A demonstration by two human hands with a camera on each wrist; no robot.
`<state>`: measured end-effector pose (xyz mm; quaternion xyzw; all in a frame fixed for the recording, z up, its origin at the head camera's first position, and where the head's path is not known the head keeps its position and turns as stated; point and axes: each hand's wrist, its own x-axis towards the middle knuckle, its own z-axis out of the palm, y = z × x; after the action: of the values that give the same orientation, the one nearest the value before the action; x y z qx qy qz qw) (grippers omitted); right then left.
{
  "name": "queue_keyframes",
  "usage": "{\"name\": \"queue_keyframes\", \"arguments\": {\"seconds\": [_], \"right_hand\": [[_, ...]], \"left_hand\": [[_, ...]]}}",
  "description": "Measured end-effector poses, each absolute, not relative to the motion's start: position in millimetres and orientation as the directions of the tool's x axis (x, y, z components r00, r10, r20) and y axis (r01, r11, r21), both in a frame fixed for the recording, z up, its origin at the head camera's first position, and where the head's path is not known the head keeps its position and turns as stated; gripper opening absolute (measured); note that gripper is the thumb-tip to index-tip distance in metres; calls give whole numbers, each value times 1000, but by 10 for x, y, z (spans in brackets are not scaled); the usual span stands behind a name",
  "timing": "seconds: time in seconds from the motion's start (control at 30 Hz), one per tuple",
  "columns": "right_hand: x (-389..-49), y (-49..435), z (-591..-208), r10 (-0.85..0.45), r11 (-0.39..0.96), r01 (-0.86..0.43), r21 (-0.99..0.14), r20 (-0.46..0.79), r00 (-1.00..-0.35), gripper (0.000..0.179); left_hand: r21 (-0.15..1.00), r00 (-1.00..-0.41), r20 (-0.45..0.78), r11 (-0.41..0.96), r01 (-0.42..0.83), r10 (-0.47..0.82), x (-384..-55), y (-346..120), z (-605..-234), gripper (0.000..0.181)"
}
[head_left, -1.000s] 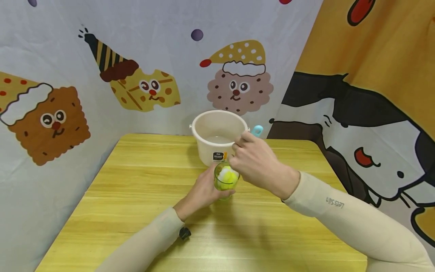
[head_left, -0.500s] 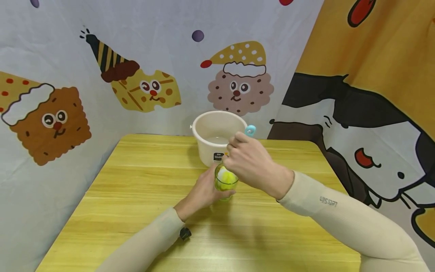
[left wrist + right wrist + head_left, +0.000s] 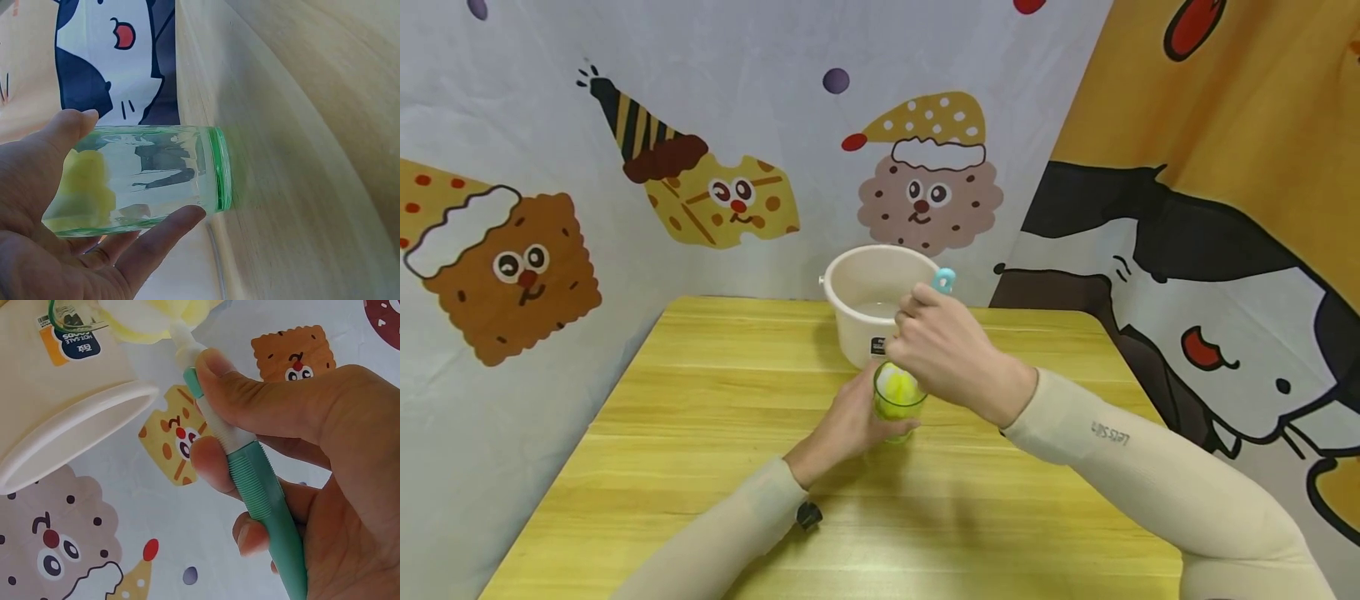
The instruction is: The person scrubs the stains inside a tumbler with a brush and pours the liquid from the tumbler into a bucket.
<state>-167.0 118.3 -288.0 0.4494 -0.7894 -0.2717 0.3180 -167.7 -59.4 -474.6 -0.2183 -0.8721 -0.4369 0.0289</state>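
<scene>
A green-tinted glass (image 3: 901,410) is gripped by my left hand (image 3: 846,421), fingers and thumb wrapped round its sides. In the left wrist view the glass (image 3: 162,169) has its thick green base close to the wooden table. My right hand (image 3: 951,346) holds a bottle brush (image 3: 265,494) by its teal and white handle, thumb along the upper part. The handle's blue looped end (image 3: 943,280) sticks up beyond the hand. A yellow and white sponge head (image 3: 898,385) sits in the mouth of the glass. Lower down, the glass holds no sponge.
Just behind the hands stands a cream bucket (image 3: 853,333) with a dark label. The wooden table (image 3: 700,400) ends at a cartoon-printed cloth (image 3: 737,75) at the back and sides. A small black object (image 3: 808,515) is at the left wrist.
My right hand has moved a little to the left, and the brush's looped end has swung left with it. The left hand and glass stay in place.
</scene>
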Motion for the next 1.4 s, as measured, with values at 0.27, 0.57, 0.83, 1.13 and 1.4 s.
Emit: {"name": "queue_keyframes", "arguments": {"seconds": [0.27,0.57,0.83,1.13,1.4], "right_hand": [[-1718,1195,-2878,-865,479,-554,681,259,-430,27],[-1759,1217,-2900,-828,530,-542,652,258,-499,19],[-1741,1259,-2939,-790,572,-508,644,267,-551,19],[-1703,1278,-2977,-794,570,-447,690,321,-517,26],[-1717,1331,-3010,-822,525,-432,734,306,-480,27]], "left_hand": [[748,-904,249,524,408,348,-1690,-592,-4774,105],[749,-911,240,533,394,336,-1697,-586,-4763,106],[741,-902,250,530,413,353,-1701,-595,-4767,108],[748,-909,233,534,394,345,-1703,-594,-4787,107],[748,-910,240,533,396,338,-1700,-590,-4797,106]]}}
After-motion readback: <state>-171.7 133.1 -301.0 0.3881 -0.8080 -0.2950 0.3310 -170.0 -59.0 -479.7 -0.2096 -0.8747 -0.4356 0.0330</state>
